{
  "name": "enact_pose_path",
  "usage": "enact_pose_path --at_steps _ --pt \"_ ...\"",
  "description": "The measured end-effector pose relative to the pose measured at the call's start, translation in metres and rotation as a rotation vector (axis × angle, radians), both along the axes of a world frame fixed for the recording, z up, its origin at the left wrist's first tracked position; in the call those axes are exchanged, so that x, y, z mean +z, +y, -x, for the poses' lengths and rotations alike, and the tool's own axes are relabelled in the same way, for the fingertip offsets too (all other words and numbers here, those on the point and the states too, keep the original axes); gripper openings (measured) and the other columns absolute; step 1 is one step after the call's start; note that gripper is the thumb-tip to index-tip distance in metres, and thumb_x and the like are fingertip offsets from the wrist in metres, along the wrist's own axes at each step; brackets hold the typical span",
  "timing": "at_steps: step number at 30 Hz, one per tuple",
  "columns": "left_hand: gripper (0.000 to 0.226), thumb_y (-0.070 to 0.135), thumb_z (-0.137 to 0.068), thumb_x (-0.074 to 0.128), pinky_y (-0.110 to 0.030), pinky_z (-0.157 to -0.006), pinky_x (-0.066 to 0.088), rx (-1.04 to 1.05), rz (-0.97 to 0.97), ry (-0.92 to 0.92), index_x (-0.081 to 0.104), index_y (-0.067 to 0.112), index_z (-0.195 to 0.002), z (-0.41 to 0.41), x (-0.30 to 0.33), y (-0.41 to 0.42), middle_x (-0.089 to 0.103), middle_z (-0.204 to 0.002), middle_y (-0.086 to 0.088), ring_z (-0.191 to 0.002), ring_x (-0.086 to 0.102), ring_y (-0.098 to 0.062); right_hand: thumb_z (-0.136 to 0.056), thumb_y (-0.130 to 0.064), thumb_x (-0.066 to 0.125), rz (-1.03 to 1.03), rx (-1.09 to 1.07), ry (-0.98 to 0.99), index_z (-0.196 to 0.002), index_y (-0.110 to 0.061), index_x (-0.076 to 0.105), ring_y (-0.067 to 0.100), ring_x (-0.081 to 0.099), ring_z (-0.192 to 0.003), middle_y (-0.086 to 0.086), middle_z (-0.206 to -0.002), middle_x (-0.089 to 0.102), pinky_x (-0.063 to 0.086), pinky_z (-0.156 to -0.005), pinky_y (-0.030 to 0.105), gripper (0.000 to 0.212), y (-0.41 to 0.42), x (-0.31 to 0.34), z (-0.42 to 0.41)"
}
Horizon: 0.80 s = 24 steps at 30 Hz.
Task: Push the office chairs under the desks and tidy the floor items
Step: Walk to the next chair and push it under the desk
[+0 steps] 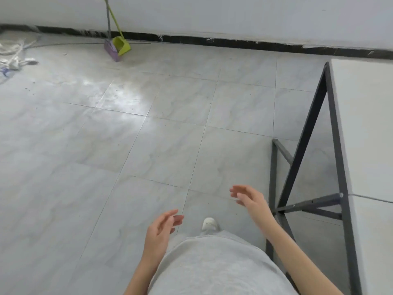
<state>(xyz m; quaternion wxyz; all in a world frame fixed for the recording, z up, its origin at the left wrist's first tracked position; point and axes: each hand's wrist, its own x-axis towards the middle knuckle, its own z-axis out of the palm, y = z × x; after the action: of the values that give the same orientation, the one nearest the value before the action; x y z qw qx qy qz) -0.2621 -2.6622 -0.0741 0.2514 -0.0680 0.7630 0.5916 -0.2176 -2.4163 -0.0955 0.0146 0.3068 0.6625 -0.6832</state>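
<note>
Seen from above, on a grey tiled floor (pixel 106 135): left hand (pixel 161 228) and right hand (pixel 248 199) raised in front of the body, palms turned toward each other, fingers loosely spread, each grip slack and holding nothing. Below them, a grey garment (pixel 212 267) and the toe of one white shoe (pixel 209 223) on the tiles. At right, the white counter (pixel 365 124) on a black metal frame (pixel 308 135) with slanted legs, just beside the right forearm; nothing visible beneath it from this angle. Far across the floor, against the white wall (pixel 212 13) with its black skirting (pixel 234 42), a broom (pixel 111 48) with a purple head and a lime-green dustpan (pixel 121 44), both upright, handles leaning on the wall, touching each other at the base. At the far left edge, a loose heap of white cord or cloth (pixel 12 54) lying on the tiles, too blurred to identify further. No office chairs in frame; small dark specks scattered over the tiles near the bright patch of reflected light.
</note>
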Motion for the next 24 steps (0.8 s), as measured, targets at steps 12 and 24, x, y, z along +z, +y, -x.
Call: enact_pose_path --at_steps 12,24 --pt "0.028 0.005 -0.095 0.041 -0.024 -0.075 0.048 -0.205 0.014 0.017 0.064 0.020 -0.094 0.308 -0.019 0.185 0.075 -0.081 0.012 -0.079 0.068 -0.004 -0.089 0.005 0.045 -0.109 -0.163 0.017 -0.098 -0.020 0.060 -0.010 0.062 -0.078 -0.001 -0.099 0.067 0.047 -0.086 0.027 0.031 0.169 0.001 0.272" --pt "0.030 0.004 -0.095 0.040 -0.013 -0.074 0.048 -0.738 -0.077 0.172 0.061 0.025 -0.098 0.584 0.035 0.515 0.072 -0.082 0.020 -0.082 0.066 -0.003 -0.087 0.007 0.049 -0.069 -0.594 -0.123 -0.093 -0.024 0.064 0.001 0.065 -0.087 -0.008 -0.097 0.070 0.049 -0.080 0.017 0.035 0.337 -0.001 0.385"
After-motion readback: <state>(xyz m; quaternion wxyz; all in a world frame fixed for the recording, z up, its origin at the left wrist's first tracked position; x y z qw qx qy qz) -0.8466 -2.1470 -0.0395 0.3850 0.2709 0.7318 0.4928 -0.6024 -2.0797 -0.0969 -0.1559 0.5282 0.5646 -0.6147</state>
